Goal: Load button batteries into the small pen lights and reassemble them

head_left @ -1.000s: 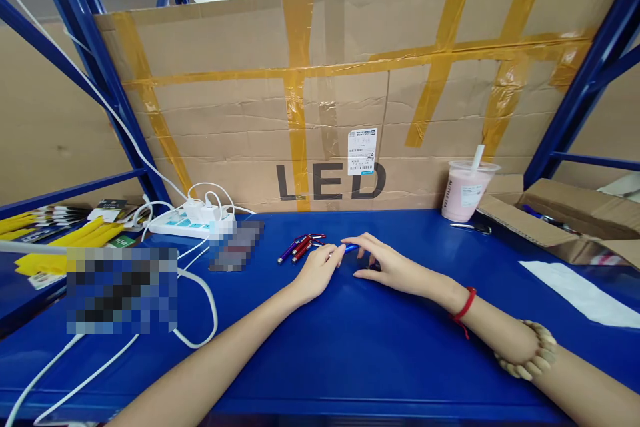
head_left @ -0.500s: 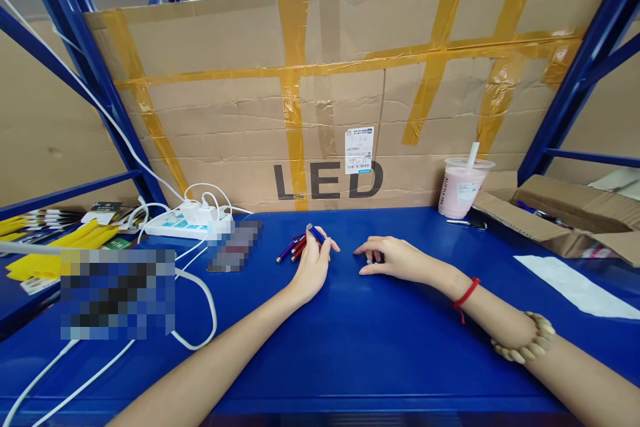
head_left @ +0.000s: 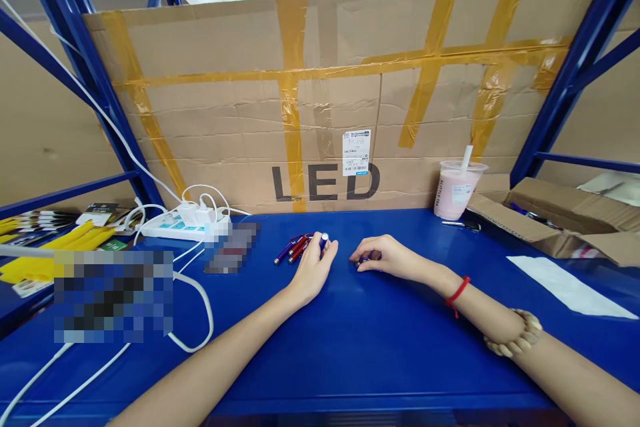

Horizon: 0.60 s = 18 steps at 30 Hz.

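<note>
Blue pen (head_left: 324, 240) tipped up, left hand (head_left: 309, 273) only.
From my remote view, its pale end had just turned toward the camera, thumb and fingers clamped around it beside the other pens (head_left: 299, 250) on the table (head_left: 350, 347); the right hand (head_left: 385, 257) stood apart, curled, and I couldn't tell whether its fingers gripped something dark. I judged the left hand alone controlled the pen.

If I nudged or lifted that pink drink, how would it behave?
The cup would probably tip if pushed high up, since it narrows toward its base. Being mostly full of pink drink, it should feel fairly heavy. It looks like thin clear plastic, so it would likely give when gripped.
</note>
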{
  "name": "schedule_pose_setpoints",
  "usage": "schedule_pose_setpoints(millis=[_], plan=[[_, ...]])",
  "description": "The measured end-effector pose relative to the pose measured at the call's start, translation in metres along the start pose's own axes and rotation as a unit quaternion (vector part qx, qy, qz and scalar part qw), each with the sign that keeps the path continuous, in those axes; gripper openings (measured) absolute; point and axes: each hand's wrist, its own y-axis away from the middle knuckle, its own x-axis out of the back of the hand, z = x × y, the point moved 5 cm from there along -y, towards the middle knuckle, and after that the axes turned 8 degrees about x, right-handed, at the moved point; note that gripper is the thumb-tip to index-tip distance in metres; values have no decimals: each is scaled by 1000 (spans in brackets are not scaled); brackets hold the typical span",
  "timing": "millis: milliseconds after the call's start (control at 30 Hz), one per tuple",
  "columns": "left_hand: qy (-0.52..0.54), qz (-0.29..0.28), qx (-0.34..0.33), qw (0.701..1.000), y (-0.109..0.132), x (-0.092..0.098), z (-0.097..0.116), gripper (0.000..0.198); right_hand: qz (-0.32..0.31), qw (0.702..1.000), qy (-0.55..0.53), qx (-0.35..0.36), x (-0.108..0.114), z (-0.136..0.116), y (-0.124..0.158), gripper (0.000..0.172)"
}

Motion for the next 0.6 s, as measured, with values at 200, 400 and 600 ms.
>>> schedule_pose_setpoints(millis=[200, 400, 600], plan=[[-55, -19, 41, 997, 2, -1, -1, 36, 3, 999, 40, 8, 1, 3, 0, 36], [-73, -46, -5, 996, 2, -5, -5, 38, 73, 996, 45, 18, 9, -2, 0, 36], [-106, -60, -37, 992, 4, -7, 3, 36, 78, 994, 78, -4, 9, 3, 0, 32]])
